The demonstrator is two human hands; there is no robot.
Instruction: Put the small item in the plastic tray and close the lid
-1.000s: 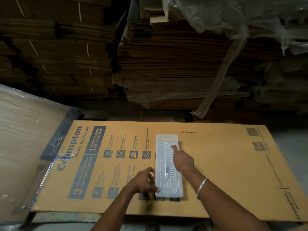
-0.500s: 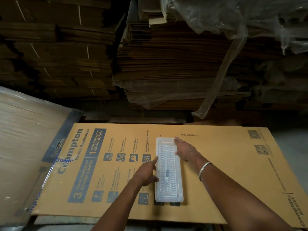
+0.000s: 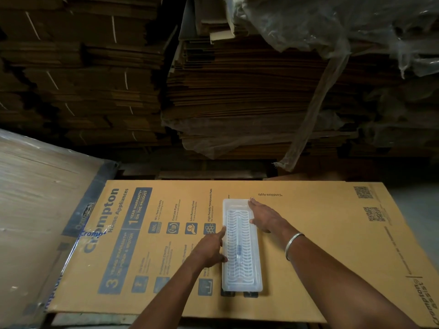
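Clearly light, thin and flexible, the clear plastic tray (image 3: pixel 241 245) wants edge pressure; my left hand (image 3: pixel 210 250) and right hand (image 3: pixel 266 217) lie open-fingered along its rims.

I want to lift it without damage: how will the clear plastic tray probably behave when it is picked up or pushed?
The plastic tray looks thin and see-through, so it is probably light and may flex if lifted by one end. It lies flat and long on the cardboard sheet, so tipping or rolling seems unlikely; a push would more likely slide it. The left hand and right hand touch its two long sides.

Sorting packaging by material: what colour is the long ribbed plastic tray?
Clear, whitish long ribbed plastic tray; head view shows it best.
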